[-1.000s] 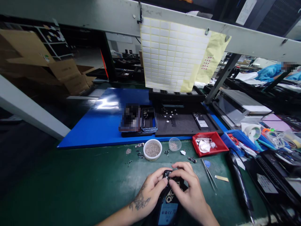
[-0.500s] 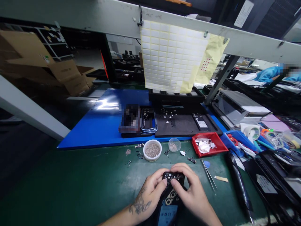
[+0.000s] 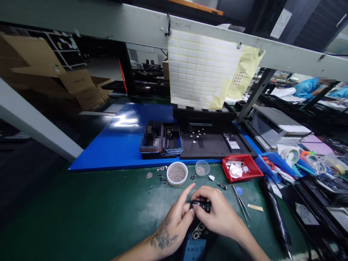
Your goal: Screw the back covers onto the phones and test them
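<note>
An opened smartphone [image 3: 195, 246] lies between my hands at the bottom middle, its battery and round camera rings showing. My left hand [image 3: 174, 224] grips its left side, the thumb on the upper edge and the index finger stretched up off it. From the right, my right hand [image 3: 217, 214] holds the top end, thumb on the inner parts and fingers curled over the rim. What lies under the thumbs is hidden. Beyond the phone stand a white tub of small screws [image 3: 177, 174] and a clear cup [image 3: 202, 168] with more screws.
Tweezers [image 3: 241, 203], a blue pick [image 3: 239, 190] and a black electric screwdriver [image 3: 277, 217] lie to the right. A red bin [image 3: 241, 168] holds scraps. Behind are a black tray [image 3: 212, 146] with small parts and stacked phone frames [image 3: 173, 139]. A label sheet [image 3: 203, 69] hangs above.
My left index finger has lifted off the phone's top edge and points up. My right hand has shifted left across the phone's top, its fingers more curled.
</note>
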Tool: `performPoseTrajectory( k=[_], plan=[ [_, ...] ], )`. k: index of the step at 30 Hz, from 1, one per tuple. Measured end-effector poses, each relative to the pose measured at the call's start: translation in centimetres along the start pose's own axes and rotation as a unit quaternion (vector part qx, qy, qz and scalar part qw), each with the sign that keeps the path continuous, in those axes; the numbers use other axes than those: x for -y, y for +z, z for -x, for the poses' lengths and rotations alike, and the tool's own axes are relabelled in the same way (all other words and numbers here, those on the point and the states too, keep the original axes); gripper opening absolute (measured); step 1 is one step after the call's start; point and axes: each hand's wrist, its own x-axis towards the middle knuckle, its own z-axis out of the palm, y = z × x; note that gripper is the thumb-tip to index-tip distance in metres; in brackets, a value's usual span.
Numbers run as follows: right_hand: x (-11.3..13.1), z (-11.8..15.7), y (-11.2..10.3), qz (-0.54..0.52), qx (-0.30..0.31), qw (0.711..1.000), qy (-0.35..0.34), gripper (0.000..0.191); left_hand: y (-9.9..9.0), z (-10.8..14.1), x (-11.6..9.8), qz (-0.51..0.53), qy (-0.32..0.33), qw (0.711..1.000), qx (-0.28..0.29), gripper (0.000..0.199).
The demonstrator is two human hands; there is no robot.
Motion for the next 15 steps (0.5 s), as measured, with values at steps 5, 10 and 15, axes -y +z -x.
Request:
performPoseTrajectory(
  k=[5,10,15],
  plan=[
    [0.33,-0.35,0.0,-0.012,0.01,1.0,0.019,0.018,-0.18,-0.01,-0.31,-0.01,-0.008,1.0,0.0,0.06],
    [0.23,-0.25,0.29,-0.016,0.0,1.0,0.014,0.016,-0.11,-0.1,-0.18,-0.018,-0.004,1.0,-0.013,0.061],
    [0.29,-0.34,0.44,-0.016,-0.006,1.0,0.007,0.016,-0.14,0.06,0.38,-0.052,0.012,0.998,-0.044,0.055]
  ],
)
